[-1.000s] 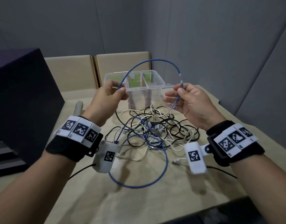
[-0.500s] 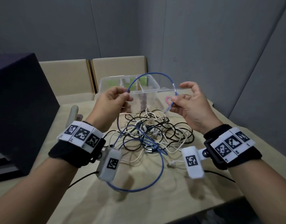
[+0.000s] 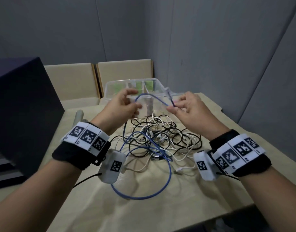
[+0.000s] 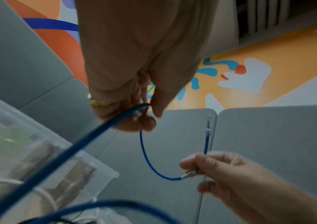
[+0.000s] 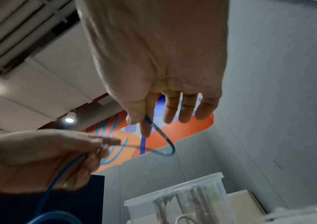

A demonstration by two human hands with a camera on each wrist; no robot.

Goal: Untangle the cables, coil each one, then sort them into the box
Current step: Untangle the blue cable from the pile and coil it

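both hands up over the worktop (image 3: 210,190) so the blue cable (image 3: 154,97) arcs free of the pile of black and white cables (image 3: 162,136); left hand (image 3: 122,108) grip pinches it further along, right hand (image 3: 187,106) pinches near the plug end, other fingers loose; thin round rubbery cord, rest trails into the tangle; clear plastic divided box (image 3: 110,86) waits behind

A dark box (image 3: 21,104) sits left on the table (image 3: 227,131); beside it, perhaps a pale handle (image 3: 79,115).
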